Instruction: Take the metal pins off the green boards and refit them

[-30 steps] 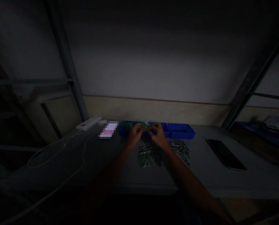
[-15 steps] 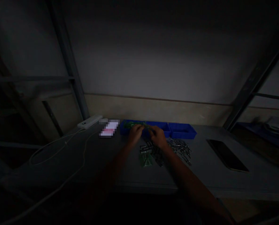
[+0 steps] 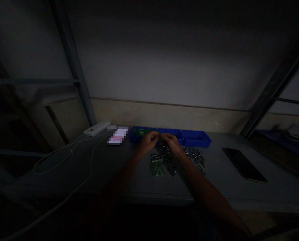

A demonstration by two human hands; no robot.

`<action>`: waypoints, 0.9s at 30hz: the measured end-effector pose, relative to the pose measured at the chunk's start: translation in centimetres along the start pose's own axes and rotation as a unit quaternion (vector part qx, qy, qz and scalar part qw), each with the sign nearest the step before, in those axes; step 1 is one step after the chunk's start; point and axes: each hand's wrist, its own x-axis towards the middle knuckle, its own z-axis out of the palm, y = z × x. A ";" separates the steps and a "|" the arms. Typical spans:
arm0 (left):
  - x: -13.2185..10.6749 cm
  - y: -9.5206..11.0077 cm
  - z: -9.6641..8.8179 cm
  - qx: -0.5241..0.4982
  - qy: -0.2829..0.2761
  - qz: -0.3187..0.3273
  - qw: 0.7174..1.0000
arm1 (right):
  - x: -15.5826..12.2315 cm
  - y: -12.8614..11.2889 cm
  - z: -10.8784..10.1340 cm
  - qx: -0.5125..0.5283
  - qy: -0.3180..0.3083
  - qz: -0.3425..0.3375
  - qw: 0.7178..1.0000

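My left hand (image 3: 147,141) and my right hand (image 3: 172,143) are close together in front of the blue bins, fingertips nearly meeting. Both have their fingers pinched; whatever is between them is too small and dark to make out. Just behind my left hand, green plastic bags (image 3: 140,131) lie in the left blue bin (image 3: 132,138). The middle blue bin (image 3: 181,135) is partly hidden by my right hand. Below my hands, small metal parts (image 3: 168,162) are heaped on the table, beside a green bag (image 3: 156,169) with several metal pieces on or in it.
More slim metal parts (image 3: 196,157) lie to the right, before the right blue bin (image 3: 196,142). A dark phone-like slab (image 3: 244,164) rests farther right on the grey table (image 3: 109,174). At left are a lit, blurred-out screen (image 3: 117,136), a white power strip (image 3: 97,129) and cables (image 3: 91,160).
My hands have come closer together, the right one moving slightly left. Green material that showed between my fingers is no longer visible there. The view has shifted slightly.
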 end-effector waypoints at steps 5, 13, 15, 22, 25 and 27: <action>0.1 -0.3 0.5 -0.108 -0.012 -0.075 0.991 | -0.4 -0.2 0.2 -0.151 0.066 -0.136 0.977; 0.6 0.3 -1.2 -0.229 0.028 -0.161 0.960 | -1.7 -0.8 1.5 -0.305 0.006 -0.291 0.907; 0.9 0.2 -2.0 -0.179 0.046 -0.142 0.972 | -1.8 -0.9 1.5 -0.314 0.005 -0.293 0.903; 2.0 -2.0 -5.6 0.013 0.183 -0.057 0.981 | -1.1 -1.2 0.0 -0.317 0.070 -0.256 0.911; 1.7 -2.4 -5.9 0.088 0.180 -0.048 0.978 | -0.9 -0.9 -0.4 -0.324 0.071 -0.238 0.913; 1.3 -2.3 -5.7 0.133 0.173 -0.036 0.975 | -0.8 -0.8 -0.3 -0.335 0.062 -0.230 0.912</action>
